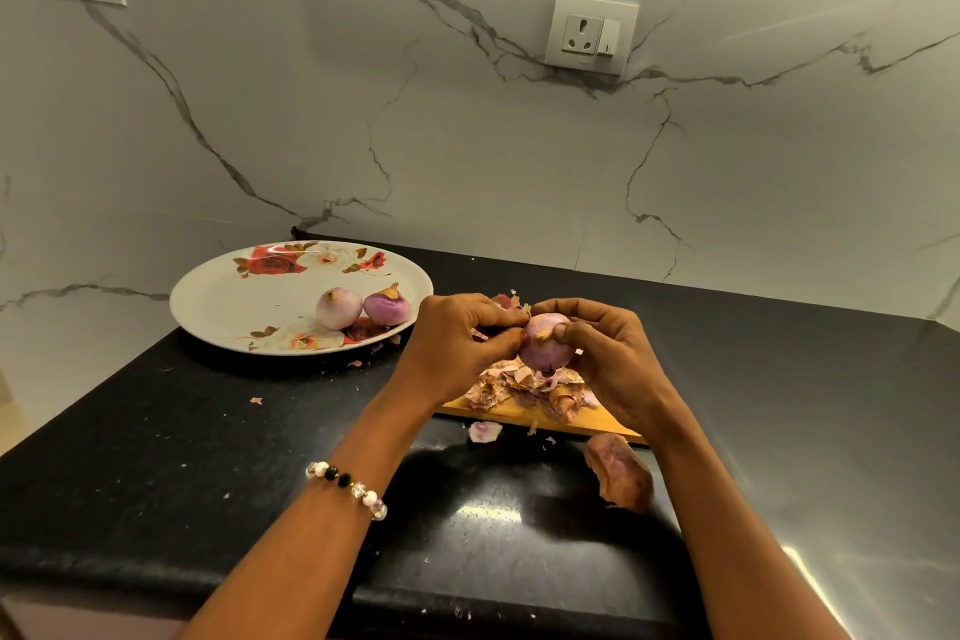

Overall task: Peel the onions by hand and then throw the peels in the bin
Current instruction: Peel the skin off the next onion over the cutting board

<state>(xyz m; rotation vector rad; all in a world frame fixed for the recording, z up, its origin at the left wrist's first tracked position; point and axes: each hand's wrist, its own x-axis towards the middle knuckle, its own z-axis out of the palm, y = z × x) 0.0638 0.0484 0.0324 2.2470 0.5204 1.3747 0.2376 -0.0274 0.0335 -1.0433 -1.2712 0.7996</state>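
Onion point(544, 344) in hand is the third one, held above a cutting board point(519, 412) that sits on the black counter point(208, 457) near its front edge. The right hand point(605, 353) curls around the onion from the right side and keeps it steady. The left hand point(457, 343) has its fingertips pinched against the onion's left side, seemingly on a bit of loose skin, though the exact piece is hard to make out. Two peeled onions point(338, 308) lie side by side on a flowered plate point(234, 296) toward the back left corner of the counter. A heap of peels point(514, 387) covers the board, a larger peel point(621, 476) lies on the counter just in front of the board, and small flakes are scattered about.

Peeling looks like the step in hand, and it seems close to done, since the onion shows mostly smooth purple flesh. The next move likely calls for pulling the last skin away, setting the onion on the plate, then gathering the peels. No bin is in view.
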